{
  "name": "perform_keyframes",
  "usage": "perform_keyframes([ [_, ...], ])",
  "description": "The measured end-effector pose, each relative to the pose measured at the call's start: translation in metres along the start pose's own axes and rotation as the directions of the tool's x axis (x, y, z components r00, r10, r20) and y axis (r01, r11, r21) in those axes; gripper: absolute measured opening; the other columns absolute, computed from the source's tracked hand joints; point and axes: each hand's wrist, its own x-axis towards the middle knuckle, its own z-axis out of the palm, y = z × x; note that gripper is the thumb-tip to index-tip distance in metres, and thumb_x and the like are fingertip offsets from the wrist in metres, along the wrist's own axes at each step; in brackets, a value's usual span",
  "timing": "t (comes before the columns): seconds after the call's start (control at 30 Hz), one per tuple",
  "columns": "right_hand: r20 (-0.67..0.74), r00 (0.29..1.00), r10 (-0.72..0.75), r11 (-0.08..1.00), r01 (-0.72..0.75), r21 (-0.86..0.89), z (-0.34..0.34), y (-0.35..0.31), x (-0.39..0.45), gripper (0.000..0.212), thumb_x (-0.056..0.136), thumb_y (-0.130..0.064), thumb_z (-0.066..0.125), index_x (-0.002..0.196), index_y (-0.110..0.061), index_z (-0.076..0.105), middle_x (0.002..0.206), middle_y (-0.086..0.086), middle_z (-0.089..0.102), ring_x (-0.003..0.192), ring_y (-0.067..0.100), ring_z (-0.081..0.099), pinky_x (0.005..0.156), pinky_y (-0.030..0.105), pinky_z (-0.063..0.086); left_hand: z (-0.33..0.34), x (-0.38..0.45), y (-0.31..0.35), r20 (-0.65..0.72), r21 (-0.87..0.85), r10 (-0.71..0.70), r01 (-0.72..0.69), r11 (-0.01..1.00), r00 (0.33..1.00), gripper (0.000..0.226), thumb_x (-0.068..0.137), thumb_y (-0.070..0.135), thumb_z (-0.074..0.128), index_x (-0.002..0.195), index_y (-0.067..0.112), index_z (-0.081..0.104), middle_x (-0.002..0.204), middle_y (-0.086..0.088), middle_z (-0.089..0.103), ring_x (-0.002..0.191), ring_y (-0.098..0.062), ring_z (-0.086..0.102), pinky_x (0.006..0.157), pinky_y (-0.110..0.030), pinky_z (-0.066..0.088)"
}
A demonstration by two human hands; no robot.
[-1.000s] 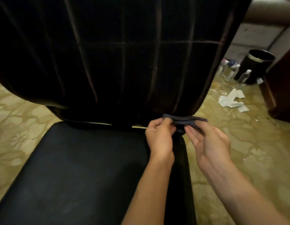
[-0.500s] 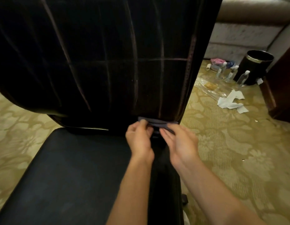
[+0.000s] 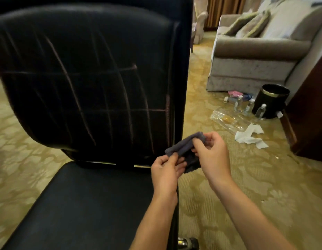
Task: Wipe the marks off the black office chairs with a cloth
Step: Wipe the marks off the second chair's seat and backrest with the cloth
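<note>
Both hands, the left hand (image 3: 165,170) and right hand (image 3: 210,152), pinch a folded cloth (image 3: 185,148) just right of the chair back (image 3: 84,78), whose pink marks (image 3: 72,91) lie up-left, nearer the left.

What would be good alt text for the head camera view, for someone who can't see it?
Both hands hold a folded dark cloth beside the lower right edge of a black office chair, the left hand below, the right hand above. Pale drawn lines cross the chair's backrest. Litter and a black bin sit on patterned carpet near a sofa.
</note>
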Motion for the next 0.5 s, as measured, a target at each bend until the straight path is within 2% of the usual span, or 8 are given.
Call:
perform_keyframes([
  [0.13,0.087,0.979,-0.185,0.981,0.189,-0.042,-0.014,-0.058,0.027,0.009,0.091,-0.027,0.065,0.086,-0.021,0.060,0.078,0.002,0.069,0.073,0.020,0.069,0.071,0.049,0.058,0.025,-0.018,0.044,-0.054,0.132,0.278,-0.269,0.954,0.959,0.013,0.097,0.025,0.063,0.099,0.012,0.065,0.072,0.000,0.066,0.060,-0.005,0.062,0.058,-0.021,0.051],
  [0.2,0.105,0.965,-0.241,0.968,0.247,-0.054,-0.015,-0.084,0.037,0.010,0.091,-0.028,0.065,0.089,-0.019,0.061,0.078,0.002,0.068,0.070,0.017,0.068,0.071,0.047,0.058,0.033,-0.023,0.069,-0.068,0.210,0.398,-0.377,0.902,0.915,0.012,0.095,0.030,0.064,0.098,0.018,0.066,0.074,0.001,0.067,0.064,-0.006,0.064,0.061,-0.024,0.052],
  [0.27,0.093,0.948,-0.303,0.948,0.310,-0.073,-0.015,-0.104,0.042,0.013,0.091,-0.030,0.065,0.089,-0.019,0.060,0.077,0.001,0.067,0.071,0.018,0.066,0.072,0.048,0.056,0.038,-0.028,0.089,-0.066,0.288,0.512,-0.475,0.832,0.856,0.009,0.094,0.032,0.066,0.095,0.024,0.067,0.085,-0.001,0.069,0.077,-0.011,0.068,0.069,-0.027,0.055],
  [0.33,0.059,0.926,-0.372,0.921,0.376,-0.099,-0.016,-0.124,0.049,0.014,0.091,-0.031,0.065,0.088,-0.018,0.060,0.079,0.004,0.064,0.074,0.020,0.063,0.072,0.048,0.055,0.045,-0.031,0.112,-0.029,0.384,0.628,-0.572,0.725,0.777,0.009,0.094,0.034,0.065,0.096,0.026,0.065,0.097,0.002,0.064,0.083,-0.006,0.064,0.073,-0.019,0.053],
  [0.4,0.009,0.902,-0.432,0.897,0.431,-0.097,-0.016,-0.145,0.059,0.015,0.090,-0.033,0.065,0.090,-0.018,0.059,0.092,0.006,0.060,0.082,0.020,0.061,0.077,0.047,0.055,0.054,-0.034,0.140,0.025,0.472,0.735,-0.656,0.589,0.677,0.010,0.093,0.034,0.065,0.094,0.024,0.063,0.101,0.005,0.058,0.083,-0.001,0.059,0.069,-0.007,0.045],
  [0.43,-0.006,0.888,-0.460,0.884,0.457,-0.101,-0.014,-0.160,0.067,0.016,0.090,-0.034,0.064,0.092,-0.019,0.059,0.101,0.005,0.056,0.089,0.019,0.059,0.082,0.045,0.055,0.059,-0.033,0.159,0.056,0.498,0.781,-0.695,0.518,0.622,0.010,0.093,0.034,0.066,0.093,0.024,0.063,0.101,0.004,0.058,0.084,-0.003,0.059,0.068,-0.007,0.043],
  [0.5,-0.025,0.868,-0.497,0.864,0.492,-0.105,-0.012,-0.186,0.082,0.016,0.089,-0.035,0.064,0.096,-0.021,0.059,0.112,0.006,0.053,0.099,0.019,0.057,0.089,0.043,0.053,0.071,-0.027,0.191,0.112,0.541,0.835,-0.738,0.403,0.539,0.011,0.091,0.033,0.066,0.091,0.023,0.063,0.097,0.001,0.063,0.087,-0.012,0.062,0.075,-0.021,0.049],
])
